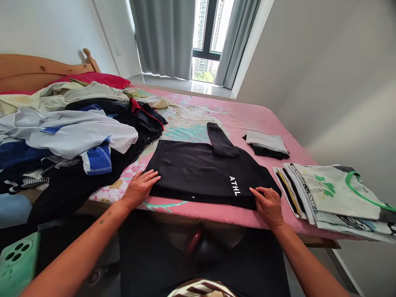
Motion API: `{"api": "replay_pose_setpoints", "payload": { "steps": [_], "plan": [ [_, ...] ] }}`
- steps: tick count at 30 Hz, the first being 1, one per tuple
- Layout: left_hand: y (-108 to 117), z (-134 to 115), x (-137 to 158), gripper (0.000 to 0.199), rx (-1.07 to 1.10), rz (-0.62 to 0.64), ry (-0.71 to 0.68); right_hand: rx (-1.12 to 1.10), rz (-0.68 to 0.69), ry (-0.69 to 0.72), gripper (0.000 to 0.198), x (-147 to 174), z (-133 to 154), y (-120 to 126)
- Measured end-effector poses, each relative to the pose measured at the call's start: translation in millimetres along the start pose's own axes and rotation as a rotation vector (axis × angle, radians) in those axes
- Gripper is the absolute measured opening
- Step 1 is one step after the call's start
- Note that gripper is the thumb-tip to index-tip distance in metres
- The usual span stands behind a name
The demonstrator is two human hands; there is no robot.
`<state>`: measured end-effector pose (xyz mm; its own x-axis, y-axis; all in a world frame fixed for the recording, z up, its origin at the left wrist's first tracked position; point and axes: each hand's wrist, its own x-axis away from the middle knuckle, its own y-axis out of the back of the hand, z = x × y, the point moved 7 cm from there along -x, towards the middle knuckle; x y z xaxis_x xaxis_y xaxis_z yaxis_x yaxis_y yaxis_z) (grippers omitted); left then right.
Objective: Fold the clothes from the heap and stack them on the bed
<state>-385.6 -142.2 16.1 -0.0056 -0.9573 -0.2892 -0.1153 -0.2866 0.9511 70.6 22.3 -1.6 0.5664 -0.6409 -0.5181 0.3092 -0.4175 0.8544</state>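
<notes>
A black long-sleeved top (pixel 192 169) with white "ATHL" lettering lies folded lengthwise along the bed's near edge. One of its sleeves (pixel 221 140) is laid back over it and points away from me. My left hand (pixel 140 185) rests on the left end of the top, fingers stretched out flat over the fabric. At the right end, near the lettering, my right hand (pixel 268 204) lies on the cloth with its fingers slightly bent and the thumb apart from them.
A heap of loose clothes (pixel 77 132) covers the bed's left side. Folded shirts (pixel 334 194) are stacked at the right edge, with a smaller folded pile (pixel 267 142) behind them. A green phone (pixel 20 260) is at lower left. Pink sheet (pixel 253 111) covers the bed.
</notes>
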Motion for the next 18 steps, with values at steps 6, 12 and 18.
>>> {"api": "replay_pose_setpoints", "payload": {
  "steps": [6,12,18],
  "plan": [
    [-6,3,16,0.047,-0.005,0.109,-0.002,-0.021,0.066,-0.026,0.043,15,7,-2],
    [10,-23,-7,0.049,0.01,0.01,-0.022,-0.268,-0.014,-0.032,0.04,-45,74,32],
    [-18,-39,-34,0.046,-0.02,0.062,0.073,-0.225,0.188,0.046,0.046,-83,135,-16]
  ]
}}
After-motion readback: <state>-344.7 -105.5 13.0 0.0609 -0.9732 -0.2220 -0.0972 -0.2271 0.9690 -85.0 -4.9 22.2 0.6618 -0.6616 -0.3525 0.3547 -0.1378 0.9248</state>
